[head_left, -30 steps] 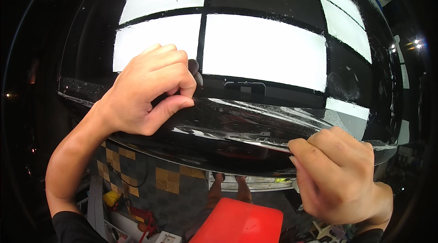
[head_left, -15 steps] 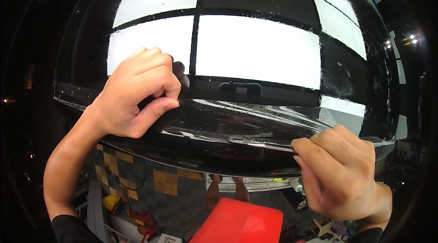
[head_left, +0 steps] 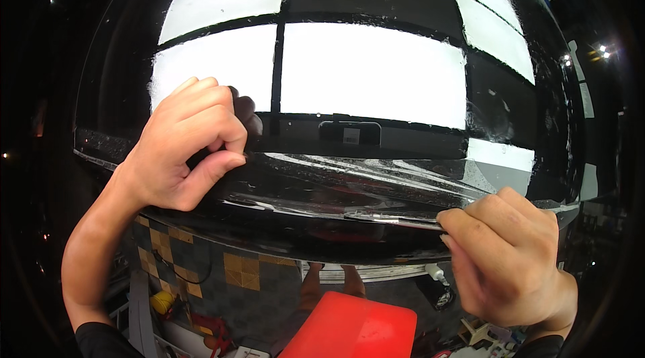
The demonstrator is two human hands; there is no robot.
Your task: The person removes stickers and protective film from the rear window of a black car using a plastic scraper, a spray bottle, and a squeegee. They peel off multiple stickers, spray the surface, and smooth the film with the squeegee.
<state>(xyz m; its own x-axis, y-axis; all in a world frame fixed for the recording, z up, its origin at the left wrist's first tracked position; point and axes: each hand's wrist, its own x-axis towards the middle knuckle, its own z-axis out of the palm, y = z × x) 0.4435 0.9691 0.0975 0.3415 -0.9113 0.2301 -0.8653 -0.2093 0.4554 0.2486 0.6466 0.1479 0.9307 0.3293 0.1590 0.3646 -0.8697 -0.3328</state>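
- Stretching clear film [head_left: 363,187] between both hands, over the front lip of a glossy, curved black panel [head_left: 507,93].
- Running lengthwise from left to right, roughly along that lip, with the long axis dipping toward the right-hand end.
- Creased into long pale folds, drawn together toward the right; bounded below by a bright, nearly straight edge slanting down to the same side.
- Pinching the upper left end of the film with the left hand [head_left: 181,146], thumb tip against curled fingers, knuckles turned up; partly hiding the exact contact.
- Gripping the near edge, farther right and lower, with the right hand [head_left: 507,250], thumb pressed tight beneath a bent index finger.
- Mirroring broad white rectangles in the panel, split by dark bands; near the lip, also a small dark frame shape around a pale square, too small to read.
- Bearing marks too small to read, on a white box [head_left: 248,352] cut by the lower edge.
- Opening below onto a floor [head_left: 242,272] patterned in grey and gold, with a white bottle [head_left: 437,273] near the right hand and a red object [head_left: 353,331] with rounded corners at lower middle.
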